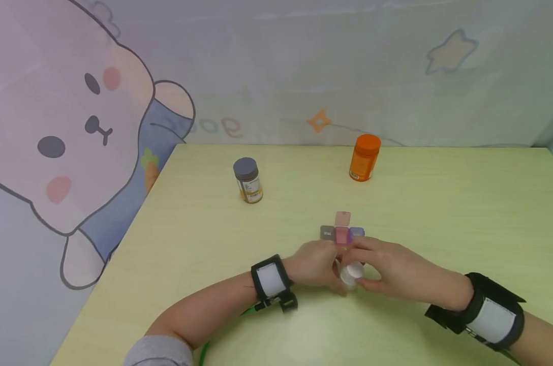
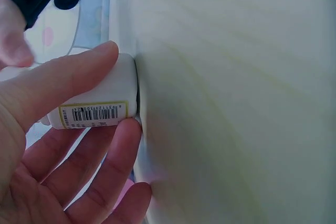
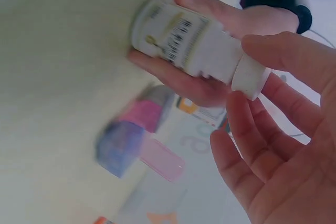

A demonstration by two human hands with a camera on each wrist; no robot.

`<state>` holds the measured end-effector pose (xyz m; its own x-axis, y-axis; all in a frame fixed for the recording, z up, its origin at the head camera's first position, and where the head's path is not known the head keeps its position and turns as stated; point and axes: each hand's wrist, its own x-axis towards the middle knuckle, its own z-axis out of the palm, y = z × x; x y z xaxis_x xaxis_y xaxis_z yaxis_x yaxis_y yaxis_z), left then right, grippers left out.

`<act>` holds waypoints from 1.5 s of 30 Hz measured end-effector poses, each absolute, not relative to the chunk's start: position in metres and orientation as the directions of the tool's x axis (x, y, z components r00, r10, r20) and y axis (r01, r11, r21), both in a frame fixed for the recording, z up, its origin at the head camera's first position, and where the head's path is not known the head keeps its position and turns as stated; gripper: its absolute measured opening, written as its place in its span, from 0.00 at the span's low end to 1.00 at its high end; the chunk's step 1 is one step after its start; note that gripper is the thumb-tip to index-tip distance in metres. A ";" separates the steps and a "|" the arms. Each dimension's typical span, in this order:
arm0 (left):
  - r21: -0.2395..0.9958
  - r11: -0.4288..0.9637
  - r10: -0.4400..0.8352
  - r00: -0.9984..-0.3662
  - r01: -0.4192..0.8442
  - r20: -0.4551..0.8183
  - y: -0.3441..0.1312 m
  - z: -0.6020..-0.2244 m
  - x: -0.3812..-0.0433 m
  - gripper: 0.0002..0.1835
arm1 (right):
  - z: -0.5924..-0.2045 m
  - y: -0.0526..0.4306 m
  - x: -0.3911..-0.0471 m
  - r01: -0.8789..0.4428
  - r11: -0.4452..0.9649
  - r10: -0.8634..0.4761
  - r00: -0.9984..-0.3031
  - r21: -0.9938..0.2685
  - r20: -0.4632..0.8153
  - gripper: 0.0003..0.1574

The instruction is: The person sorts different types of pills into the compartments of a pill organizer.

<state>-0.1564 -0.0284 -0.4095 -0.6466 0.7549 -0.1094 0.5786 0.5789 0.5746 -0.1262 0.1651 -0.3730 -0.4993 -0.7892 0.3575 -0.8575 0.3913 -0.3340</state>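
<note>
A small white pill bottle (image 3: 173, 35) with a barcode label stands on the table between both hands. My left hand (image 1: 314, 265) holds its body near the base, thumb on one side and fingers on the other. The thumb and fingers of my right hand (image 1: 393, 265) pinch its white cap (image 3: 249, 77), which sits at the bottle's neck. Just beyond the hands lies a pill organizer (image 1: 342, 235) with grey, pink and blue compartments. Its pink lid (image 1: 342, 218) is flipped up, and the hands partly cover its near side.
Farther back on the left stands a brown bottle with a grey cap (image 1: 248, 180). An orange bottle (image 1: 364, 158) is at the back right, near the table's far edge. Behind the table (image 1: 464, 213) hangs a printed cloth (image 1: 267, 66). A green cable (image 1: 204, 352) runs by the left forearm.
</note>
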 end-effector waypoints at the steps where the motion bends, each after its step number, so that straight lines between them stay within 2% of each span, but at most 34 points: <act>1: 0.575 0.577 0.757 -0.645 0.580 -0.109 -0.028 -0.409 -0.157 0.20 | -0.369 0.166 -0.127 -0.851 0.398 -0.790 -0.508 -0.344 0.344 0.25; 7: 0.581 0.537 0.788 -0.610 0.612 -0.086 -0.028 -0.412 -0.159 0.21 | -0.356 0.178 -0.130 -0.767 0.476 -0.746 -0.611 -0.430 0.264 0.23; 14: 0.573 0.532 0.789 -0.610 0.623 -0.070 -0.028 -0.411 -0.158 0.22 | -0.367 0.203 -0.133 -0.718 0.603 -0.684 -0.690 -0.348 0.236 0.23; 19: 0.581 0.534 0.787 -0.612 0.614 -0.076 -0.029 -0.409 -0.157 0.22 | -0.384 0.222 -0.142 -0.685 0.607 -0.661 -0.716 -0.403 0.223 0.22; 24: 0.588 0.534 0.786 -0.612 0.608 -0.081 -0.030 -0.408 -0.157 0.22 | -0.396 0.237 -0.148 -0.664 0.633 -0.632 -0.740 -0.399 0.229 0.22; 30: 0.589 0.532 0.788 -0.611 0.608 -0.081 -0.030 -0.408 -0.157 0.22 | -0.401 0.243 -0.147 -0.590 0.644 -0.611 -0.780 -0.486 0.137 0.19; 36: 0.585 0.532 0.789 -0.608 0.612 -0.082 -0.029 -0.408 -0.157 0.22 | -0.404 0.243 -0.144 -0.581 0.718 -0.584 -0.803 -0.383 0.120 0.20; 42: 0.552 0.548 0.788 -0.610 0.629 -0.087 -0.028 -0.409 -0.157 0.21 | -0.413 0.244 -0.145 -0.635 0.708 -0.610 -0.770 -0.309 0.184 0.20; 45: 0.523 0.557 0.789 -0.607 0.645 -0.092 -0.027 -0.409 -0.157 0.20 | -0.414 0.242 -0.145 -0.637 0.709 -0.615 -0.769 -0.303 0.177 0.19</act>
